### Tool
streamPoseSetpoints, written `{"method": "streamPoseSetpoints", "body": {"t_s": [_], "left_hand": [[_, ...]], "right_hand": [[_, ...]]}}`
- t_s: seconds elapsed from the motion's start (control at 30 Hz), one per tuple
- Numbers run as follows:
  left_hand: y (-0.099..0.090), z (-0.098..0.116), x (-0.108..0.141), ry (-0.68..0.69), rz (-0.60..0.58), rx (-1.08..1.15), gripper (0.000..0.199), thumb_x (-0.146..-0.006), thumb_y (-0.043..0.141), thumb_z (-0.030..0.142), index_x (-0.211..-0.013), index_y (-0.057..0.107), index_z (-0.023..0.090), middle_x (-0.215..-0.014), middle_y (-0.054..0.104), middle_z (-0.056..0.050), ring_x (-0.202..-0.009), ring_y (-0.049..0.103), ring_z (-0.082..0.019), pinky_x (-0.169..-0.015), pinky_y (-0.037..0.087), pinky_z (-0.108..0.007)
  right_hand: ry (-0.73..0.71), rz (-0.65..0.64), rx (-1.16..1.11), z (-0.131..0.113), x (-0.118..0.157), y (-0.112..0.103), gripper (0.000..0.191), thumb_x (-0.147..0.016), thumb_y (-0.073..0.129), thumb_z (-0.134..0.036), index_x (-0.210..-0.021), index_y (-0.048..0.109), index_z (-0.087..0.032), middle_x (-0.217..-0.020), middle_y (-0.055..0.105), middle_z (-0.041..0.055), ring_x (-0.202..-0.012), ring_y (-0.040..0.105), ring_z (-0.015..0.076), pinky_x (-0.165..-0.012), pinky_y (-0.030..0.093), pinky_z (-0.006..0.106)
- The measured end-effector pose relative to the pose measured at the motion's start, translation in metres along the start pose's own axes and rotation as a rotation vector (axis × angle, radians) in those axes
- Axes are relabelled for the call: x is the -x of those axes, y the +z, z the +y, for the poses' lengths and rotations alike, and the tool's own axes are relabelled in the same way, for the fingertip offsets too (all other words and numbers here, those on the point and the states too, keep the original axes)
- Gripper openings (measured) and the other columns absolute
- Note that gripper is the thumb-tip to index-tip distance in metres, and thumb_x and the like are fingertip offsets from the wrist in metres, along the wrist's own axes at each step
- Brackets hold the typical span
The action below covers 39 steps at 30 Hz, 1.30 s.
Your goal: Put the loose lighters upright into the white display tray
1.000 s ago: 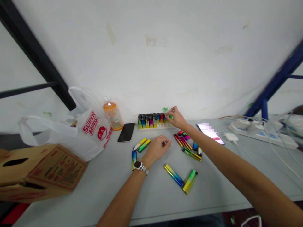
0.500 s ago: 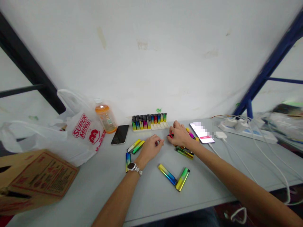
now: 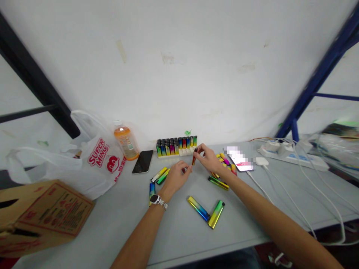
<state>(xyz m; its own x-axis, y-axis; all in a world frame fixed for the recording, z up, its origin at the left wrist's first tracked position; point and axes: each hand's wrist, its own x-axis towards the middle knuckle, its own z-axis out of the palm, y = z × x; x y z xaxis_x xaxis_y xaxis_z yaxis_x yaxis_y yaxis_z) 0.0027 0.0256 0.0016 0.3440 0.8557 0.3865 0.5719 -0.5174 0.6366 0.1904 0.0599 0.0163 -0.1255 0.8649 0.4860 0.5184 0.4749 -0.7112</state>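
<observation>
My right hand (image 3: 209,160) pinches a red lighter (image 3: 193,160) by its dark top end and holds it nearly upright above the table. At the lighter's lower end are the thumb and fingertips of my left hand (image 3: 179,175), closed on it as far as I can see. Just behind, a white rack (image 3: 186,152) holds lighters standing upright: the left part is packed, and one row stands at the back of the right part. Beside my right hand lies a pile of shiny lighters (image 3: 224,160). A green-yellow lighter (image 3: 218,183) lies in front of the pile.
Two lighters (image 3: 198,208) form a V nearer me; several more (image 3: 159,175) lie left of my left hand. A black phone (image 3: 142,161), orange-drink bottle (image 3: 126,142), plastic bag (image 3: 98,164) and carton (image 3: 56,216) stand left. Right are a lit phone (image 3: 238,158) and power strip (image 3: 294,155).
My right hand has lifted the red lighter from beside the pile and brought it left to my left hand, turning it upright. The left hand has hardly moved.
</observation>
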Motion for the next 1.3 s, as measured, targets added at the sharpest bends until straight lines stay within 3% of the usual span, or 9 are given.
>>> {"method": "streamPoseSetpoints", "body": {"t_s": [0.17,0.27,0.33,0.43,0.53,0.63,0.83,1.1,1.3], "left_hand": [[-0.001,0.001,0.000,0.022,0.003,-0.001,0.032,-0.095,0.050,0.033,-0.075,0.069,0.017,-0.081,0.065,-0.004,-0.074,0.058,-0.015,-0.071,0.044,-0.027],[0.000,0.001,0.000,0.014,0.002,-0.013,0.032,-0.095,0.050,0.033,-0.074,0.069,0.017,-0.081,0.064,-0.004,-0.073,0.058,-0.015,-0.068,0.043,-0.026],[0.001,0.001,0.000,0.009,-0.006,-0.017,0.032,-0.095,0.050,0.033,-0.074,0.069,0.017,-0.080,0.064,-0.004,-0.071,0.057,-0.014,-0.066,0.043,-0.026],[0.002,0.002,0.000,0.003,-0.022,-0.009,0.033,-0.095,0.050,0.034,-0.074,0.070,0.017,-0.080,0.064,-0.004,-0.069,0.057,-0.014,-0.065,0.042,-0.026],[0.003,0.005,0.000,-0.010,-0.035,-0.006,0.033,-0.094,0.051,0.034,-0.074,0.070,0.017,-0.080,0.064,-0.004,-0.069,0.058,-0.014,-0.065,0.042,-0.027],[0.003,0.005,-0.001,-0.010,-0.045,-0.003,0.033,-0.094,0.051,0.034,-0.073,0.070,0.017,-0.079,0.064,-0.004,-0.068,0.057,-0.014,-0.065,0.042,-0.027],[0.004,0.004,-0.001,-0.010,-0.048,-0.008,0.034,-0.094,0.051,0.036,-0.074,0.071,0.017,-0.078,0.063,-0.003,-0.068,0.057,-0.014,-0.065,0.042,-0.027],[0.003,0.007,0.001,0.003,-0.051,-0.012,0.034,-0.094,0.050,0.035,-0.074,0.070,0.017,-0.079,0.065,-0.003,-0.068,0.057,-0.014,-0.065,0.043,-0.026],[0.003,0.007,0.001,0.010,-0.050,-0.018,0.032,-0.094,0.051,0.034,-0.074,0.070,0.018,-0.080,0.066,-0.003,-0.068,0.058,-0.014,-0.064,0.043,-0.026]], "right_hand": [[0.091,0.119,-0.628,-0.014,0.009,0.017,0.030,-0.089,0.057,-0.051,-0.092,0.045,-0.025,-0.079,0.067,0.0006,-0.075,0.064,0.0174,-0.072,0.049,0.032],[0.181,0.134,-0.782,-0.021,0.017,0.020,0.036,-0.086,0.058,-0.058,-0.098,0.049,-0.025,-0.068,0.061,-0.0036,-0.058,0.059,0.0139,-0.059,0.048,0.028],[0.263,0.123,-0.842,-0.023,0.021,0.019,0.040,-0.085,0.057,-0.061,-0.101,0.052,-0.025,-0.059,0.052,-0.0078,-0.045,0.047,0.0105,-0.046,0.041,0.023],[0.386,0.081,-0.909,-0.022,0.024,0.017,0.044,-0.085,0.052,-0.066,-0.097,0.054,-0.024,-0.050,0.041,-0.0107,-0.035,0.029,0.0073,-0.034,0.023,0.019],[0.493,0.062,-0.912,-0.020,0.025,0.017,0.047,-0.084,0.047,-0.067,-0.081,0.054,-0.021,-0.041,0.035,-0.0100,-0.032,0.021,0.0065,-0.033,0.012,0.019],[0.545,0.096,-0.868,-0.022,0.027,0.019,0.038,-0.083,0.050,-0.058,-0.073,0.048,-0.022,-0.038,0.031,-0.0106,-0.031,0.019,0.0063,-0.033,0.011,0.019],[0.490,0.150,-0.806,-0.026,0.030,0.021,0.020,-0.080,0.052,-0.042,-0.086,0.042,-0.026,-0.040,0.034,-0.0137,-0.031,0.022,0.0075,-0.033,0.014,0.017],[0.486,0.189,-0.893,-0.024,0.031,0.022,0.023,-0.080,0.051,-0.046,-0.091,0.041,-0.028,-0.040,0.033,-0.0149,-0.030,0.020,0.0079,-0.034,0.012,0.017],[0.549,0.041,-1.057,-0.030,0.033,0.014,0.040,-0.080,0.045,-0.065,-0.087,0.044,-0.027,-0.039,0.027,-0.0142,-0.032,0.013,0.0071,-0.036,0.009,0.019]]}}
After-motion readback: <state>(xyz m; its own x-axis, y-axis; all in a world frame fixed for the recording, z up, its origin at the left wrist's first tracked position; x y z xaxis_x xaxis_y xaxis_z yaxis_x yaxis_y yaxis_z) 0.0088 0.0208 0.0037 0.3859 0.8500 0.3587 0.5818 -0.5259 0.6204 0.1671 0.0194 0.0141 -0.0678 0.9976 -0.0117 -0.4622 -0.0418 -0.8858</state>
